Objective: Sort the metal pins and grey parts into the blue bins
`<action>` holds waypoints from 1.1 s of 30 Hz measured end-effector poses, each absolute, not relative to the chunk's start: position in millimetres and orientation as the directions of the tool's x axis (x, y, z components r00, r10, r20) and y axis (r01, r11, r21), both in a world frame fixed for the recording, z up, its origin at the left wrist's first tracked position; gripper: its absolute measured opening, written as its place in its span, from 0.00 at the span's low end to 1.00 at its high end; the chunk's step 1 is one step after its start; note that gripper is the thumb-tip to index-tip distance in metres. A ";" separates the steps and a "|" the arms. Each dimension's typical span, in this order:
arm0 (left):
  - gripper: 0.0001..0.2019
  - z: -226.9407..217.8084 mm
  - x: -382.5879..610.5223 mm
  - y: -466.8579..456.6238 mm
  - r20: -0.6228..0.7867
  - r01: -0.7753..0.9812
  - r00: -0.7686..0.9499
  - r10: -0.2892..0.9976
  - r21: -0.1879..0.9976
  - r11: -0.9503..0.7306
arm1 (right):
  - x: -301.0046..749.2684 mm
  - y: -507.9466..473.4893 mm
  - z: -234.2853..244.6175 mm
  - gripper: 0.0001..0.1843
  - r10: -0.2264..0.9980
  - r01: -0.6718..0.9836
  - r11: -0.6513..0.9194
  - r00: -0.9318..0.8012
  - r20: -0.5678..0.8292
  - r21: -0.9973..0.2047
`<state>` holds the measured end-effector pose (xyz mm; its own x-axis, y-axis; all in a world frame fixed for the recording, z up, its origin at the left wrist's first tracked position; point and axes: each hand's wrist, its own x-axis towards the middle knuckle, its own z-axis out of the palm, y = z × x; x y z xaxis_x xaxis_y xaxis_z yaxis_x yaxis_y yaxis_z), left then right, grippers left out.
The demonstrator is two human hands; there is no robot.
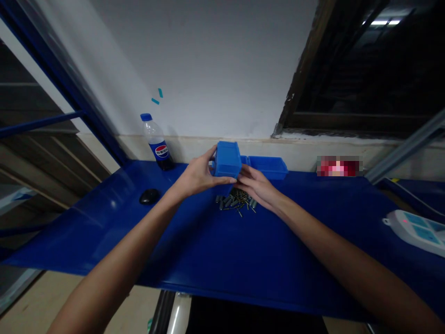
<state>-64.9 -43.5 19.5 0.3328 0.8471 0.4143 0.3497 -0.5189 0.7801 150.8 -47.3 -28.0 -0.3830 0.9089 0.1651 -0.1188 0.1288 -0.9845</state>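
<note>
My left hand (197, 176) grips a small blue plastic bin (227, 159), holding it tipped above the blue table (222, 250). Under the bin lies a pile of small grey anchors and brass-coloured screws (235, 202). My right hand (257, 186) rests beside the pile with its fingers touching the bin's lower edge and the top of the pile. A second blue bin (269, 167) stands just behind, against the wall.
A cola bottle with a blue cap (157, 144) stands at the back left. A black mouse-like object (149, 196) lies left of my left arm. A white power strip (415, 229) sits at the right edge. Blue shelf posts rise on the left.
</note>
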 end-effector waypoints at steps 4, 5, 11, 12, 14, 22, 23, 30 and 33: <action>0.51 27.8 -38.5 -38.1 0.405 0.547 0.375 0.834 0.629 -0.552 | 159.7 -50.6 -40.6 0.24 0.952 -0.183 0.009 -0.298 0.064 -0.983; 0.52 27.4 -31.3 -36.2 0.383 0.577 0.395 0.835 0.604 -0.550 | 161.8 -49.7 -43.0 0.24 0.958 -0.208 -0.013 -0.283 0.048 -0.978; 0.52 8.5 -5.4 -22.1 0.313 0.680 0.480 0.819 0.457 -0.573 | 177.4 -37.8 -55.2 0.17 0.982 -0.281 -0.098 -0.181 -0.047 -0.955; 0.52 3.8 -4.7 -20.0 0.312 0.682 0.482 0.819 0.454 -0.574 | 181.8 -35.2 -56.9 0.16 0.984 -0.266 -0.096 -0.174 -0.050 -0.959; 0.52 -5.6 -5.1 -17.0 0.318 0.675 0.472 0.822 0.470 -0.569 | 191.7 -29.8 -59.5 0.16 0.984 -0.198 -0.079 -0.174 -0.044 -0.977; 0.50 -29.8 -4.1 -18.4 0.287 0.717 0.483 0.828 0.414 -0.561 | 222.5 -11.2 -63.6 0.08 0.977 0.143 0.051 -0.211 0.020 -0.988; 0.50 -31.7 -3.3 -18.8 0.284 0.720 0.487 0.826 0.404 -0.564 | 225.3 -10.5 -63.8 0.07 0.975 0.169 0.044 -0.220 0.006 -0.985; 0.46 -39.6 1.4 -22.8 0.260 0.753 0.527 0.809 0.299 -0.587 | 255.4 -6.6 -53.2 0.13 0.955 0.312 -0.035 -0.271 -0.124 -0.949; 0.45 -40.9 4.7 -22.5 0.221 0.770 0.553 0.803 0.232 -0.594 | 266.5 -2.6 -47.3 0.09 0.962 0.391 0.000 -0.250 -0.106 -0.921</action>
